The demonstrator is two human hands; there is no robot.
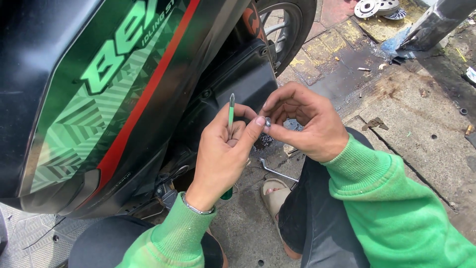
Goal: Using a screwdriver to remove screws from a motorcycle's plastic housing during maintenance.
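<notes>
Green sleeves fill the bottom of the view, both arms reaching up from a crouch beside a scooter. Far left, the scooter's side panel (99, 94) looms large: glossy black with a green patterned graphic and a red stripe running down it. Below it sits a grey ribbed footboard (29, 238). Moving in, the left hand (223, 149) is curled shut around a screwdriver (230, 116), its green shaft standing upright out of the fist, metal tip pointing up, the handle end poking out under the wrist. A silver bracelet (196, 207) rings that wrist. Left thumb and forefinger also pinch in toward the middle, meeting the right hand (302, 121), whose fingertips are closed on a small screw (267, 121), grey and shiny, held right between the two hands just in front of the scooter's black lower cover. Beneath the hands a bent metal wrench (277, 171) lies on the ground near a sandalled foot (275, 193). Rightward, the ground is worn grey concrete (426, 134), oil-stained and wet in patches, with faded yellow paving further back. Top right, metal discs (379, 7) lie on the pavement.
</notes>
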